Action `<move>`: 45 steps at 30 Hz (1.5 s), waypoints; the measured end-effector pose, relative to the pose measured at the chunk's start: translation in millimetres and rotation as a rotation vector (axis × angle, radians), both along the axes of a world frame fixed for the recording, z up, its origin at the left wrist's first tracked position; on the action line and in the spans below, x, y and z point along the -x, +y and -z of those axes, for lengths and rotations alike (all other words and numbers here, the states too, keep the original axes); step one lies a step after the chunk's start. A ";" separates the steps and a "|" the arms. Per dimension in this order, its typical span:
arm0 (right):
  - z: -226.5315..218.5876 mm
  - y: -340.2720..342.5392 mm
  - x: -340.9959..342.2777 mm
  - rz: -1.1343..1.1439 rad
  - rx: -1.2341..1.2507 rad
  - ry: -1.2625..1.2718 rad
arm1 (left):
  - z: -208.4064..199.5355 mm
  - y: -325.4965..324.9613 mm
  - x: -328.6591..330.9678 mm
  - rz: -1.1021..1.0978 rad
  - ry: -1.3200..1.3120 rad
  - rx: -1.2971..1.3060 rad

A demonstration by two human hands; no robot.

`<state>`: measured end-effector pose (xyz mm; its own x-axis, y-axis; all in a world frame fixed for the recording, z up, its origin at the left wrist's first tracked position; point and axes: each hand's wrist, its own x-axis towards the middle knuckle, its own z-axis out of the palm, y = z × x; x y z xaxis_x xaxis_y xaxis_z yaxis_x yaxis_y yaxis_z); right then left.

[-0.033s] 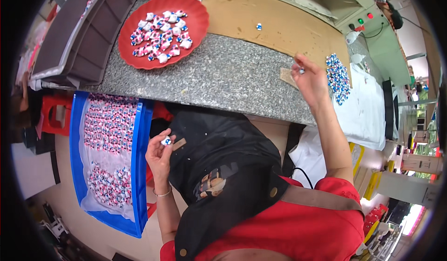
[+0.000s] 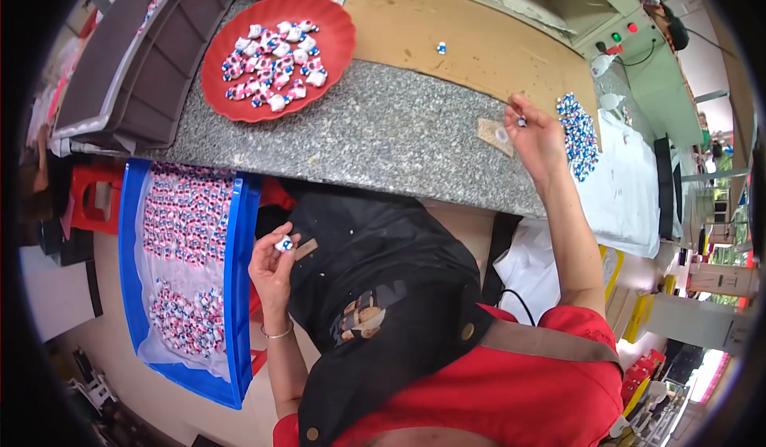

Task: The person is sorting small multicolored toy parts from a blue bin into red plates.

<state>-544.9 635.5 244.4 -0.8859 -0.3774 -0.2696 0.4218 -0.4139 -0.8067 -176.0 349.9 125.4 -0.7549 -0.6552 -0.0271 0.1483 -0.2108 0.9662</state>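
Observation:
My left hand (image 2: 271,267) is closed in a pinch, with a small white-and-blue figurine (image 2: 284,243) at its fingertips, above my lap. A short tan strip (image 2: 306,249) lies beside those fingers. Over the counter, the curled fingers of my right hand (image 2: 539,140) pinch a small blue-and-white piece (image 2: 523,122); its exact shape is too small to tell. Under that hand lies a small tan board (image 2: 488,134) with a round whitish spot. A pile of tiny blue-and-white pieces (image 2: 578,136) spreads to its right. One similar piece (image 2: 441,48) stands alone on the brown cardboard.
A red scalloped plate (image 2: 339,32) of white, pink and blue figurines sits on the granite counter (image 2: 383,120). Brown cardboard (image 2: 399,16) covers the back. A blue tray (image 2: 247,287) with rows of figurines is at my left, below a grey bin (image 2: 120,88). A green machine (image 2: 646,72) stands far right.
My right hand has shifted very slightly right, showing more of the tan board and its whitish spot. Both hands keep their pinch.

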 end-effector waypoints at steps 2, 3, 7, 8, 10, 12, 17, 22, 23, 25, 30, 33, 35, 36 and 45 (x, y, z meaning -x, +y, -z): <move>4.5 17.6 21.6 0.100 -0.062 0.043 | -1.8 1.5 2.9 0.008 -0.029 -0.011; 7.3 26.3 27.1 0.114 -0.124 0.109 | -1.3 1.8 1.9 0.008 -0.030 -0.014; 41.3 59.5 65.3 0.285 -0.359 0.249 | -11.3 7.2 1.6 0.004 -0.053 -0.043; 48.8 71.0 76.2 0.296 -0.392 0.271 | -11.9 8.3 1.3 -0.019 -0.035 -0.034; 58.9 87.4 93.3 0.358 -0.417 0.253 | -12.1 9.6 -1.0 0.006 -0.044 -0.082; 64.5 95.4 108.6 0.366 -0.416 0.266 | -14.3 9.5 -3.2 -0.020 -0.050 -0.060; 80.0 99.1 158.8 0.263 -0.410 0.347 | -25.0 4.0 -11.4 -0.056 -0.180 -0.047; 2.1 26.0 87.5 0.070 -0.907 0.811 | -36.5 -14.3 4.9 -0.031 -0.023 -0.104; -16.7 -11.2 40.5 -0.026 -0.818 0.866 | -34.4 -17.2 3.9 -0.029 0.022 -0.081; -15.1 -53.9 -13.8 -0.235 -0.860 1.045 | -37.6 -19.6 -2.3 -0.046 0.000 -0.116; -7.0 -141.2 -123.1 -0.707 -0.701 1.355 | -28.5 -21.1 -17.0 -0.047 0.235 -0.274; 6.5 -180.1 -177.8 -0.819 -0.501 1.292 | -23.9 -18.7 -23.0 -0.013 0.360 -0.404; 17.4 -203.8 -205.9 -0.908 -0.397 1.169 | -23.6 -16.0 -26.7 0.007 0.390 -0.472; 21.0 -213.8 -217.2 -0.960 -0.377 1.056 | -23.7 -15.5 -26.8 0.003 0.391 -0.478; 54.1 -251.5 -237.4 -1.167 -0.241 0.775 | -22.1 -5.4 -31.8 -0.109 0.394 -0.762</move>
<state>-307.5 384.0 190.4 -0.0542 -0.9981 -0.0291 -0.1535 0.0371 -0.9874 -144.3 344.5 147.5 -0.7359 -0.6340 -0.2378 0.4995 -0.7454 0.4416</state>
